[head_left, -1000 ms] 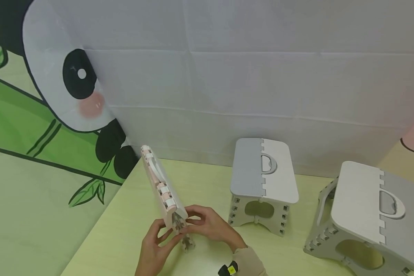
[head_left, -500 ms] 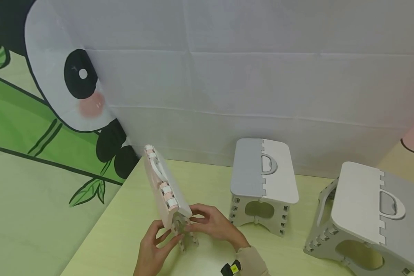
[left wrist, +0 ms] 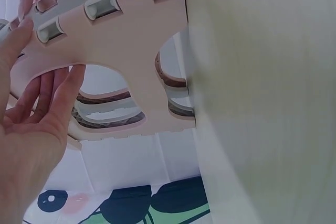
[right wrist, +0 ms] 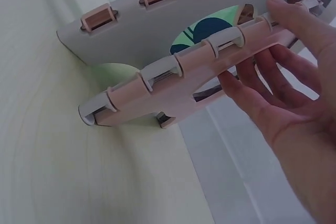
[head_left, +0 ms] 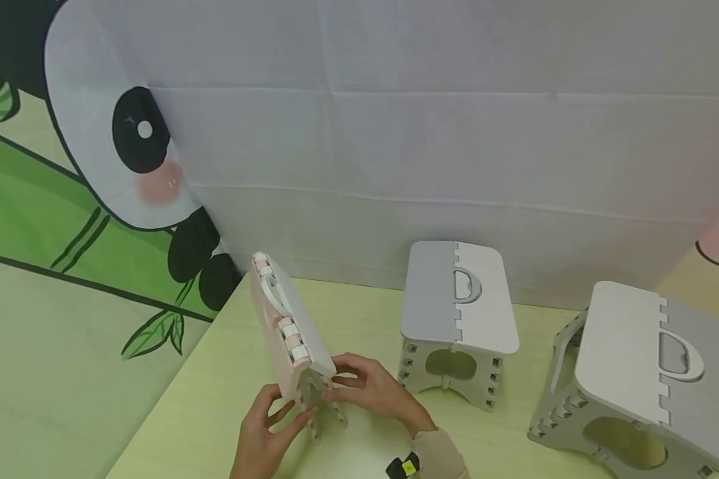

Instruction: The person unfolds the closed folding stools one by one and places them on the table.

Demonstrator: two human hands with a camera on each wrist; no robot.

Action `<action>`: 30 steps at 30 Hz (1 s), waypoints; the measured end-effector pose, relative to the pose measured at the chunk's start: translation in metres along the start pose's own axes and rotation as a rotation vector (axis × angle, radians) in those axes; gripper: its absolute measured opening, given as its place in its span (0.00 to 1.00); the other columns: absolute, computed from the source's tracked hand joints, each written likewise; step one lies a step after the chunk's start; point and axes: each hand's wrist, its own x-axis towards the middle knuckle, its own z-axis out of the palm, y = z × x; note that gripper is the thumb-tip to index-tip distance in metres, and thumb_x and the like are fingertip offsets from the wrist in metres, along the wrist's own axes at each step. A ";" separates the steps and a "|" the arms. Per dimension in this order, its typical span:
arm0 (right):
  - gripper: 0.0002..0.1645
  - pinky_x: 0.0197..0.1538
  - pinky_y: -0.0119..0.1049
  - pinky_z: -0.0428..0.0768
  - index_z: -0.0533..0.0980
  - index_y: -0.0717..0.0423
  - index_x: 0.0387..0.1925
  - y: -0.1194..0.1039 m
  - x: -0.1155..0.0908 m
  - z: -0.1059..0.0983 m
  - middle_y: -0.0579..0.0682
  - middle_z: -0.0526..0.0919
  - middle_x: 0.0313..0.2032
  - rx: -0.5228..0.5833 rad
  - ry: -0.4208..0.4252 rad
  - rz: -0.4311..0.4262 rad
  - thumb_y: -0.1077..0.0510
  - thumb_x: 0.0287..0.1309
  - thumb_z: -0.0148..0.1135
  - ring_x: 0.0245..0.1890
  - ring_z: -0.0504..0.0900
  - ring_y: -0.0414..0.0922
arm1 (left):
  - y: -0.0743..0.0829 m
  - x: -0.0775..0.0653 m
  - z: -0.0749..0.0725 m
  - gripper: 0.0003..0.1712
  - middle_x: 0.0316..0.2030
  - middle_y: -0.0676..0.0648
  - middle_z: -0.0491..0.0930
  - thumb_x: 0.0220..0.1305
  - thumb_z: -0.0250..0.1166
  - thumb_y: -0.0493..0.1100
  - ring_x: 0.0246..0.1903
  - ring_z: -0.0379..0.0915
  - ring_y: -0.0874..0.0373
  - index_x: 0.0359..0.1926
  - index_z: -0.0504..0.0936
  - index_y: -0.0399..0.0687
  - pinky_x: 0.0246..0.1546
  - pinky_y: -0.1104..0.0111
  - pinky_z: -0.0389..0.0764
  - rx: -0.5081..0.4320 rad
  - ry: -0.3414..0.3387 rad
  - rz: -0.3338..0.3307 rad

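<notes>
A pink-and-white folding stool stands partly unfolded on the left of the table, its two seat halves sloping like a tent. A white handle runs along its ridge. My left hand grips the left leg panel, thumb over its hinged edge and fingers through the cut-out. On the other side, my right hand holds the right leg panel, with fingers curled under it and thumb on top. A narrow wedge separates the two leg panels.
A grey-and-white folding stool stands unfolded right of my hands, near the back wall cloth. Another, larger-looking unfolded stool is at the far right. The table's left edge slants beside a panda-printed cloth.
The leg panels and seat halves of the pink-and-white stool have spread apart. My right hand has moved slightly right with its panel; the left has barely moved.
</notes>
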 end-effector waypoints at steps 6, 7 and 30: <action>0.25 0.65 0.41 0.78 0.76 0.56 0.63 -0.004 -0.001 0.004 0.55 0.79 0.59 -0.085 0.034 -0.021 0.64 0.66 0.69 0.61 0.79 0.47 | -0.002 0.000 -0.001 0.31 0.51 0.43 0.81 0.49 0.80 0.29 0.54 0.76 0.68 0.54 0.79 0.46 0.46 0.59 0.87 0.007 0.002 -0.029; 0.24 0.65 0.41 0.78 0.76 0.57 0.62 -0.004 0.000 0.005 0.55 0.79 0.59 -0.096 0.039 -0.031 0.64 0.66 0.69 0.61 0.79 0.47 | -0.002 0.000 -0.002 0.31 0.51 0.43 0.81 0.49 0.80 0.29 0.54 0.76 0.68 0.54 0.79 0.46 0.46 0.59 0.87 0.008 0.003 -0.027; 0.24 0.63 0.41 0.80 0.78 0.54 0.61 -0.004 -0.001 0.006 0.53 0.79 0.57 -0.119 0.088 -0.052 0.65 0.64 0.70 0.58 0.80 0.47 | 0.002 -0.004 -0.006 0.31 0.47 0.53 0.81 0.45 0.81 0.25 0.48 0.77 0.67 0.51 0.80 0.42 0.42 0.62 0.88 0.051 0.060 0.042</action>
